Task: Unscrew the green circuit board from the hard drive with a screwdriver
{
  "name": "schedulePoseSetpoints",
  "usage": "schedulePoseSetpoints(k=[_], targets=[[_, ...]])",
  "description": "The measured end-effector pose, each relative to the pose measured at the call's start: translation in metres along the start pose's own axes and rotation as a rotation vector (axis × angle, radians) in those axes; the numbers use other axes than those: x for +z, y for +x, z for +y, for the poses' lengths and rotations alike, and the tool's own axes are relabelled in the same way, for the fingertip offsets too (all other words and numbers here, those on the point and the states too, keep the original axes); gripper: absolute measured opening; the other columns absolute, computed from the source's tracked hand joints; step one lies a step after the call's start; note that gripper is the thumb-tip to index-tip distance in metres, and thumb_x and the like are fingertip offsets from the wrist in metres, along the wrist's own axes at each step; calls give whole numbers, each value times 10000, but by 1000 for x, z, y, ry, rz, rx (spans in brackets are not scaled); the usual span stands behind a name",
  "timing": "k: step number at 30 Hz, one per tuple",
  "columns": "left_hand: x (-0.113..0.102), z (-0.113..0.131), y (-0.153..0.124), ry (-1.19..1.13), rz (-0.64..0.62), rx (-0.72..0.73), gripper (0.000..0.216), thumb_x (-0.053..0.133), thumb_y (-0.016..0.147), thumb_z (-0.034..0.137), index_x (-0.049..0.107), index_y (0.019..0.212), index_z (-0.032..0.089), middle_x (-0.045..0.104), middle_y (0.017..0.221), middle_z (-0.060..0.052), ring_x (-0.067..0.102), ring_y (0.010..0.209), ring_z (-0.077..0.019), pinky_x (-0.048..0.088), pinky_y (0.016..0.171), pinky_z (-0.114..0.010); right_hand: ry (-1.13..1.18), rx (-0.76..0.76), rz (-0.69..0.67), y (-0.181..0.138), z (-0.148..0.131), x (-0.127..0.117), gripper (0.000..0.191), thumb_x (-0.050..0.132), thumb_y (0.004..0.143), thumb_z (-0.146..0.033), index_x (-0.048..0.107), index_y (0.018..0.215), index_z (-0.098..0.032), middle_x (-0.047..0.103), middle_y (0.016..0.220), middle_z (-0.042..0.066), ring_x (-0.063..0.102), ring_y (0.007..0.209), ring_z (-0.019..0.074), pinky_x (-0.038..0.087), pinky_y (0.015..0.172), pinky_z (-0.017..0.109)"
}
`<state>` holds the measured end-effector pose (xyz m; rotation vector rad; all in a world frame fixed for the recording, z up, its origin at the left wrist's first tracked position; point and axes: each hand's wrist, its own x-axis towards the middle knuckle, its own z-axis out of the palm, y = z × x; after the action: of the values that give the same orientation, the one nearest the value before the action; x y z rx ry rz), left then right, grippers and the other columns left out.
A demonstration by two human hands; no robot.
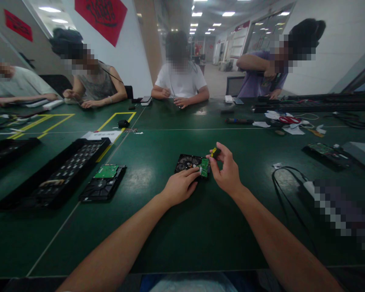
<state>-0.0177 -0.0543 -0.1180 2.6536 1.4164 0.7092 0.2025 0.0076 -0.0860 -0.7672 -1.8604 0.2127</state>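
A black hard drive [188, 163] with a green circuit board [205, 166] lies on the green table [176, 231] in front of me. My left hand [180, 187] rests on the drive's near edge, fingers curled against it. My right hand [226, 170] is closed on a small screwdriver with a yellow and black handle [214, 152], held upright over the circuit board's right side.
A second hard drive [103, 183] and a long black tray [54, 174] lie at the left. Black cables [287, 178] and a power strip sit at the right. More boards, papers and tools lie farther back. Several people sit along the table's far side.
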Motion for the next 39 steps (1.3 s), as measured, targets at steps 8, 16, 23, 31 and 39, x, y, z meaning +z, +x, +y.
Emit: schedulePoseSetpoints(k=[8,16,23,31,39], targets=[[1,0,0,-11,15,2,423,542,1012,284,595,1430,242,594,1527,-69,654,1298,-257,570,1092,-455,-71,-10,24,3,1,0,616,595,1029,-330,343,1590,-325,608,1420,124,714,1082,265,634,965,507],[-1,1,0,-22,9,-6,427,547,1008,273,597,1431,232,594,1528,-68,643,1313,-254,555,1111,-452,-162,-87,133,4,3,0,633,704,958,-312,428,1527,-340,620,1208,94,664,1012,262,658,814,462],[-1,0,0,-28,11,-7,433,553,1004,277,596,1434,246,595,1527,-61,648,1305,-255,555,1112,-452,-43,-51,53,1,2,5,663,547,1033,-250,253,1622,-324,528,1482,147,713,1077,254,639,947,500],[0,0,-1,-27,16,-5,431,552,1006,278,599,1433,253,601,1521,-61,657,1291,-258,565,1095,-455,-64,-86,114,-3,6,7,652,635,996,-289,332,1572,-330,578,1350,128,696,1052,255,673,841,452],[0,-1,-1,-39,18,-9,425,551,1005,265,607,1426,246,599,1524,-59,659,1290,-251,563,1104,-449,-95,-73,155,-1,5,10,643,702,961,-308,388,1521,-326,603,1293,119,694,1063,274,677,824,457]])
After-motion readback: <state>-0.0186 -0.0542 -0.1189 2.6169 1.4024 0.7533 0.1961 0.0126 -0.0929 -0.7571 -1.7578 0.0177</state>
